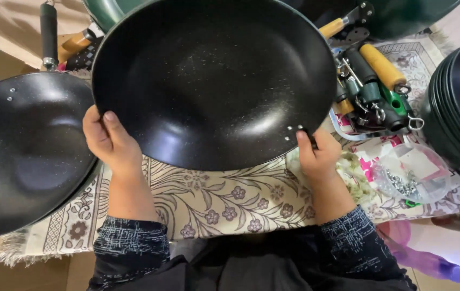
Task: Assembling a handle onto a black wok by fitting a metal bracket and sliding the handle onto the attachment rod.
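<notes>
Dark sleeves (133, 242) with tiny white marks sit lowest, just under the big black pan (213, 81). That pan is round, deep and smooth, with little sparkles and small rivet dots near its rim. The left hand (109, 143) pinches the pan's left rim, thumb inside. The right hand (318, 153) grips the rim by the rivets. The pan hangs above a flowery cloth (224, 199). It looks heavy and slick, so it could slip and bang the other black pan (20, 156) to its left. Right of it lie yellow and green handles (380, 86), and a clear bag of screws (407, 178).
</notes>
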